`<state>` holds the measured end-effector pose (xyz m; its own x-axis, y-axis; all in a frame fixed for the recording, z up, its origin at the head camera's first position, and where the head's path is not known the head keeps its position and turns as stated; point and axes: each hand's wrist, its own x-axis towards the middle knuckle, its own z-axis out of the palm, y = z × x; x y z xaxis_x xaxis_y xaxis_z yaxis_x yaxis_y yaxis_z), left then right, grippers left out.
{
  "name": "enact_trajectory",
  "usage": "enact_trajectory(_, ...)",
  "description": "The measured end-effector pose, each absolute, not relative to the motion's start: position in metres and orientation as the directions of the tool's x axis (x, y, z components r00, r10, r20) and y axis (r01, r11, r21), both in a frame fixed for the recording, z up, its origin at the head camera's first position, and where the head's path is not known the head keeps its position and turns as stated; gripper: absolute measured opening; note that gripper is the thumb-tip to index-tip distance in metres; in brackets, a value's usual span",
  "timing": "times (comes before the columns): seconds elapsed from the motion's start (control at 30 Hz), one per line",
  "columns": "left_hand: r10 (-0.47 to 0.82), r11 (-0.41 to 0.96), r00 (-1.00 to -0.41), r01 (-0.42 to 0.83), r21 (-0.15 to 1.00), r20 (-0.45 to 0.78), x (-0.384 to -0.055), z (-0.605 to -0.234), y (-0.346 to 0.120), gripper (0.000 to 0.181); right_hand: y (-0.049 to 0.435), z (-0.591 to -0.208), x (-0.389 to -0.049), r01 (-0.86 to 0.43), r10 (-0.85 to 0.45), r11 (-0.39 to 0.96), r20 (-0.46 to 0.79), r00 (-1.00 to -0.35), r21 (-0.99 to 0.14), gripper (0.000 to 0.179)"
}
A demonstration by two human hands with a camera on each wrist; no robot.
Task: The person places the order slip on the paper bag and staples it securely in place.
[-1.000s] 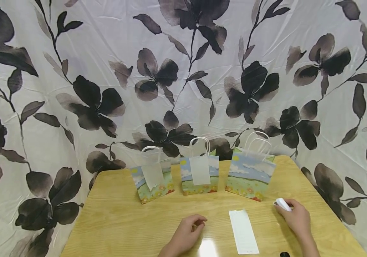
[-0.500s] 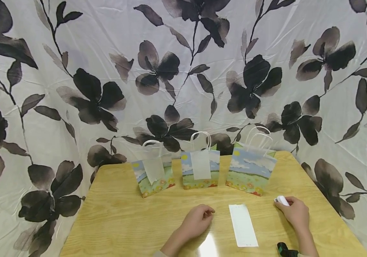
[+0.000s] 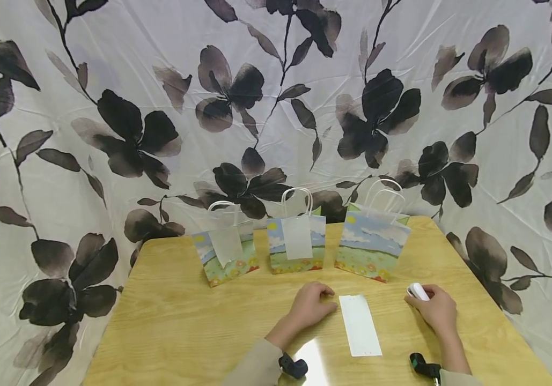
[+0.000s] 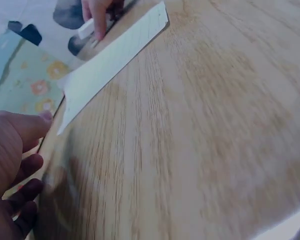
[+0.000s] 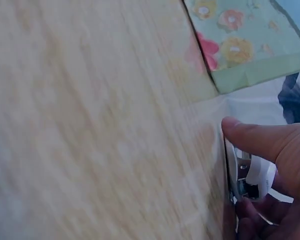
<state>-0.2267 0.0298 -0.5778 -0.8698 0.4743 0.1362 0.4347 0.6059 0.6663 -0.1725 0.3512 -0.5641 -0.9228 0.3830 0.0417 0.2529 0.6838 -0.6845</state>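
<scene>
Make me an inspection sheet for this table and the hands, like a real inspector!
Surface: yellowish wood-grained table, with a bright reflection.
Job's things: three paper bags with blue-sky-and-flower prints and white handles, in a row; rectangular white paper slips on the left bag and middle bag, none seen on the right bag; long white paper strip lying between the hands.
Clutter: nothing seen.
Hands: left hand beside the strip, holding nothing; right hand gripping a small white stapler-like tool.
Cables: nothing seen.
Surroundings: white fabric backdrop with dark flowers.
</scene>
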Motion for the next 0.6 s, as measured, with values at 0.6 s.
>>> enact_trajectory(0.6,0.340,0.730,-0.917,0.396,0.557,0.207,-0.233,-0.586,0.059,0.028,0.318,-0.543,-0.159,0.165,0.475,0.571,0.160,-0.865,-0.804,0.040)
